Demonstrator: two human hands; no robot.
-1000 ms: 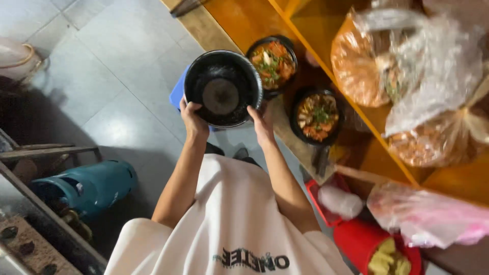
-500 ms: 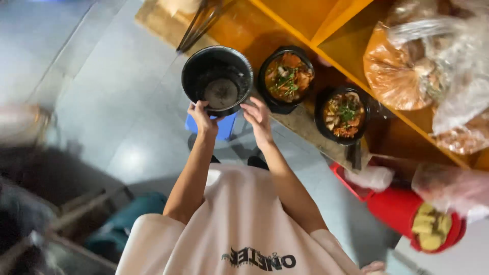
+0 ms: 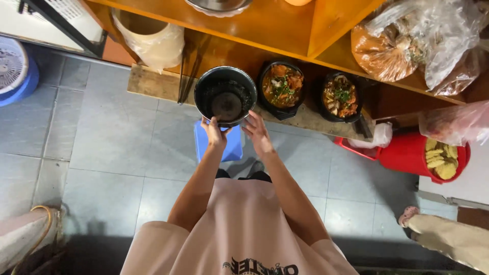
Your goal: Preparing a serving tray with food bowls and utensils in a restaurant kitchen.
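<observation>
I hold an empty black round bowl (image 3: 225, 95) out in front of me with both hands. My left hand (image 3: 215, 133) grips its near rim on the left, and my right hand (image 3: 257, 133) grips the near rim on the right. The bowl hovers over the edge of a low wooden shelf (image 3: 158, 84). To its right on that shelf stand two black bowls filled with food and green garnish, one (image 3: 281, 86) close by and another (image 3: 340, 96) further right. A blue plastic stool (image 3: 232, 147) stands on the floor under my hands.
An orange wooden counter (image 3: 285, 23) runs across the top, with bagged food (image 3: 402, 46) at the right. A red bucket (image 3: 407, 153) holds yellow pieces. A plastic-lined tub (image 3: 150, 38) sits at upper left, and chopsticks (image 3: 186, 76) lean nearby. Another person's foot (image 3: 410, 215) is at lower right.
The view has swung so the shelf and bowls sit higher and more centred. The black bowl has moved closer to the shelf, still in both hands.
</observation>
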